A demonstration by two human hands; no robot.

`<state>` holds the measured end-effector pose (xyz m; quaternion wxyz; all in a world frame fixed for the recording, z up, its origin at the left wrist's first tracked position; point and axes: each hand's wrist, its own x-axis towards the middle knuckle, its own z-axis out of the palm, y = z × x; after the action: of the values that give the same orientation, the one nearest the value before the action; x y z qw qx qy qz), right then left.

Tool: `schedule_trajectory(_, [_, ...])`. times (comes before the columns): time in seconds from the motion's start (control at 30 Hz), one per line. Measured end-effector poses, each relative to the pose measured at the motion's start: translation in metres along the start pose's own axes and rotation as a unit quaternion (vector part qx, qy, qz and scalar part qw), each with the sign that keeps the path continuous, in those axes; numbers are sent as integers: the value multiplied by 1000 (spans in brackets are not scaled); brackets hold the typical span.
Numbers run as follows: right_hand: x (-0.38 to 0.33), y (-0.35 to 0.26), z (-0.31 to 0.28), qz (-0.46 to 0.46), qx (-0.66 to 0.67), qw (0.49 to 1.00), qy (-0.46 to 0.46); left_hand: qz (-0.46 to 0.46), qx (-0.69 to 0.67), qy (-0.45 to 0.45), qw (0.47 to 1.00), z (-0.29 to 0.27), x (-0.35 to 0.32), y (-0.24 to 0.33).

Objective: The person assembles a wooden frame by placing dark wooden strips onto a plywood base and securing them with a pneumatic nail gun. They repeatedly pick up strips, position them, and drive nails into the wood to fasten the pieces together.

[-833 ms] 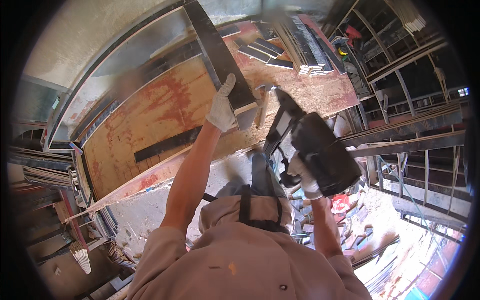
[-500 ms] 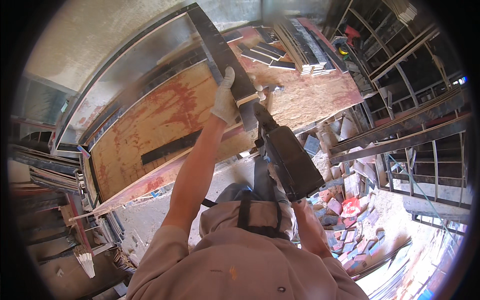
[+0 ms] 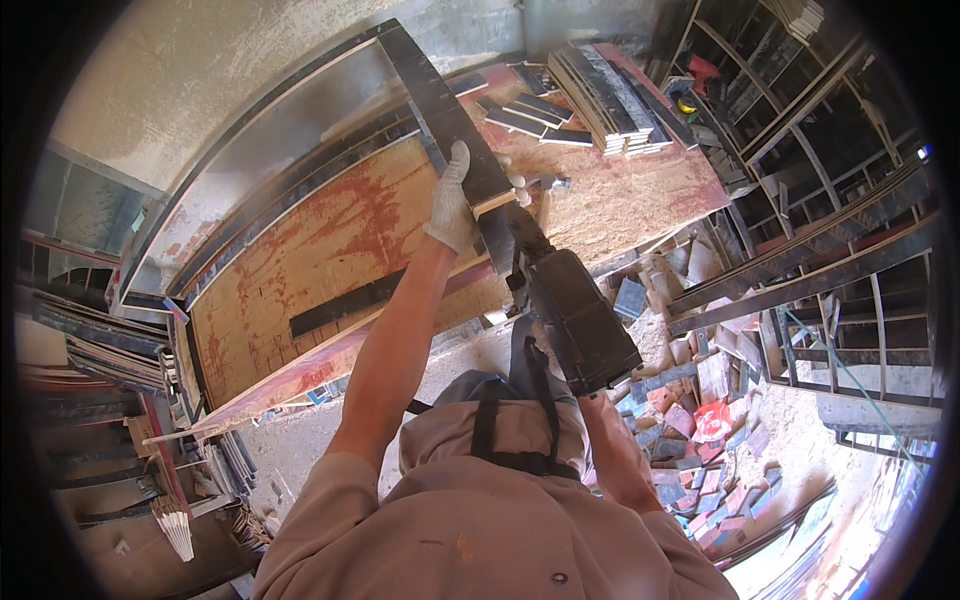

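Observation:
My left hand (image 3: 452,205), in a white knit glove, is closed round a dark-faced board (image 3: 440,110). Its thumb lies along the top, and fingertips show past the far edge. This board forms the near end of a long frame of dark strips, lying over a workbench (image 3: 300,250). A black power tool (image 3: 580,315) with a boxy body and narrow nose hangs at the frame's near right corner. Its nose is next to the board's end; I cannot tell whether they touch. My right forearm (image 3: 612,455) runs up under the tool, whose body hides that hand and its fingers.
Stacked dark strips (image 3: 600,95) and loose short pieces (image 3: 535,110) lie at the bench's far right. A loose dark strip (image 3: 345,305) rests near its front edge. Offcuts (image 3: 700,440) litter the floor at right, beside dark racks (image 3: 800,290). More boards (image 3: 115,340) are stacked at left.
The whole view has shifted slightly. My left hand keeps its hold on the board, and the black power tool stays by the frame's corner with little visible movement.

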<state>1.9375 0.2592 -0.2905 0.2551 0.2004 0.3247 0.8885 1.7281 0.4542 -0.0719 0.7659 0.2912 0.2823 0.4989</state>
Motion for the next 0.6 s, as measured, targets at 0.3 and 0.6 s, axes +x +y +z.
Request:
schedule_trajectory(0.3, [2, 3, -5, -15, -8, 1000, 3, 1, 2, -3, 1000, 1, -1, 1])
schedule_trajectory(0.6, [3, 5, -8, -31, -17, 999, -1, 11, 7, -4, 1000, 4, -1, 1])
